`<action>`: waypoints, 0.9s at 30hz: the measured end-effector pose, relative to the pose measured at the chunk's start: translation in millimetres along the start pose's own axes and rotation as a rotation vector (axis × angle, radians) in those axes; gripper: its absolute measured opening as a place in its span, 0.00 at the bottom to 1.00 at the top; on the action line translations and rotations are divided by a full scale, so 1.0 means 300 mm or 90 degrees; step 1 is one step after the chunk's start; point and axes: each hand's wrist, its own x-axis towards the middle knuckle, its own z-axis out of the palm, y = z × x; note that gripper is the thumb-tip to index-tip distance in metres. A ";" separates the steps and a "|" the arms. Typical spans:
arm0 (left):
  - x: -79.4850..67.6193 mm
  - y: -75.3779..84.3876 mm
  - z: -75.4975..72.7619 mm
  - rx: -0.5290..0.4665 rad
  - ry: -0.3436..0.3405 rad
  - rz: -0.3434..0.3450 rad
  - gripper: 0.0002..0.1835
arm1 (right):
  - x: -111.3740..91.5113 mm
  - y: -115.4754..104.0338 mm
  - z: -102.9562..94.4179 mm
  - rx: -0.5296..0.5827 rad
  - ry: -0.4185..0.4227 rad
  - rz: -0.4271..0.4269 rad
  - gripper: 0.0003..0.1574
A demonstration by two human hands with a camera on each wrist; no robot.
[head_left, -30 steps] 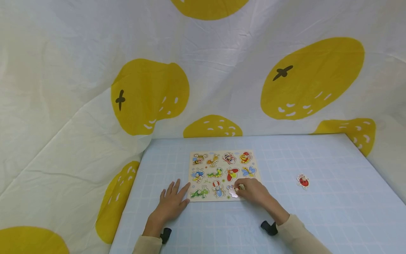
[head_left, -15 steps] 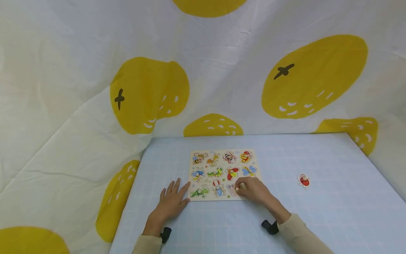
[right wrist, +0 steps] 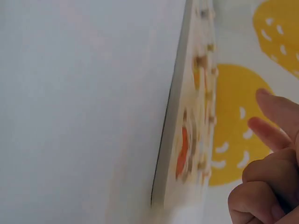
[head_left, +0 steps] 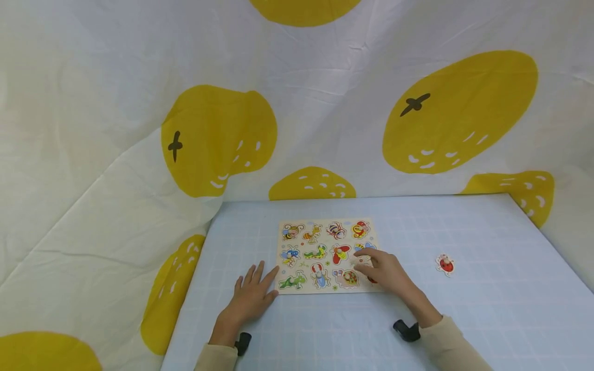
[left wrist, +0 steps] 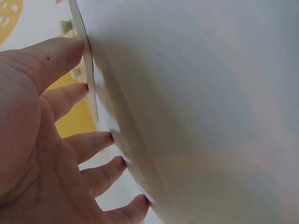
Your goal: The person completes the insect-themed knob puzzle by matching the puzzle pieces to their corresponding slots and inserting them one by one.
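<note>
A wooden knob puzzle board (head_left: 308, 291) with printed insect pieces lies flat on the table. My left hand (head_left: 251, 299) rests with spread fingers at its left side; in the left wrist view the thumb (left wrist: 60, 53) touches the board's edge. My right hand (head_left: 389, 271) is over the board's lower right part, thumb and index finger apart with nothing between them. Just left of it, the snail piece (head_left: 348, 278) sits in its slot. A red patch at the lower right corner is partly hidden by the right hand. Off to the right lies a ladybug piece (head_left: 446, 264).
A pale blue checked cloth (head_left: 325, 335) covers the table. White fabric with large yellow fruit prints (head_left: 320, 129) hangs behind and at the sides. Black wrist mounts (head_left: 407, 331) sit by both sleeves.
My right hand has let go of the snail piece, lifted and shifted right, uncovering it in the board. The left hand and the ladybug piece have stayed put.
</note>
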 end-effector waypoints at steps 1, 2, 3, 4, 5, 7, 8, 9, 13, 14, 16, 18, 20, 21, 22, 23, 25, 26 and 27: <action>0.000 0.001 0.000 0.000 0.000 0.000 0.34 | -0.002 0.013 -0.014 0.005 0.012 0.000 0.22; -0.001 0.001 0.000 0.000 0.002 0.001 0.34 | -0.004 0.025 -0.028 0.010 0.024 0.001 0.24; -0.001 0.001 -0.001 0.000 0.003 0.001 0.34 | -0.007 0.038 -0.042 0.012 0.035 0.005 0.25; -0.001 0.002 -0.001 0.000 0.002 0.000 0.34 | -0.011 0.051 -0.055 0.017 0.047 0.012 0.26; -0.002 0.003 -0.002 -0.001 0.002 -0.001 0.34 | -0.016 0.062 -0.068 0.021 0.059 0.017 0.26; -0.003 0.004 -0.003 -0.003 0.004 -0.001 0.34 | -0.027 0.085 -0.094 0.028 0.082 0.032 0.27; -0.004 0.005 -0.005 -0.004 0.004 0.000 0.34 | -0.033 0.097 -0.107 0.027 0.094 0.039 0.28; -0.004 0.005 -0.006 -0.006 0.005 0.001 0.34 | -0.039 0.109 -0.119 0.026 0.104 0.049 0.28; -0.008 0.008 -0.010 -0.009 0.010 0.010 0.34 | -0.068 0.153 -0.169 0.014 0.150 0.090 0.30; -0.008 0.009 -0.010 -0.009 0.010 0.011 0.34 | -0.075 0.164 -0.181 0.009 0.161 0.099 0.30; -0.009 0.010 -0.011 -0.010 0.012 0.014 0.34 | -0.090 0.187 -0.205 -0.002 0.183 0.111 0.30; -0.009 0.011 -0.013 -0.012 0.013 0.015 0.34 | -0.104 0.214 -0.227 -0.018 0.201 0.116 0.29; -0.009 0.012 -0.014 -0.013 0.014 0.016 0.34 | -0.120 0.240 -0.249 -0.031 0.217 0.120 0.28; -0.010 0.012 -0.015 -0.013 0.014 0.015 0.34 | -0.128 0.252 -0.261 -0.036 0.225 0.122 0.28; -0.009 0.011 -0.014 -0.012 0.012 0.013 0.34 | -0.136 0.265 -0.271 -0.037 0.230 0.125 0.27; -0.009 0.010 -0.014 -0.012 0.009 0.010 0.34 | -0.144 0.277 -0.282 -0.038 0.237 0.127 0.27; -0.008 0.009 -0.014 -0.011 0.009 0.009 0.34 | -0.161 0.301 -0.302 -0.037 0.246 0.140 0.28; -0.007 0.009 -0.014 -0.011 0.007 0.008 0.34 | -0.170 0.313 -0.311 -0.038 0.248 0.147 0.28; -0.007 0.008 -0.014 -0.009 0.005 0.006 0.34 | -0.177 0.325 -0.319 -0.036 0.250 0.155 0.28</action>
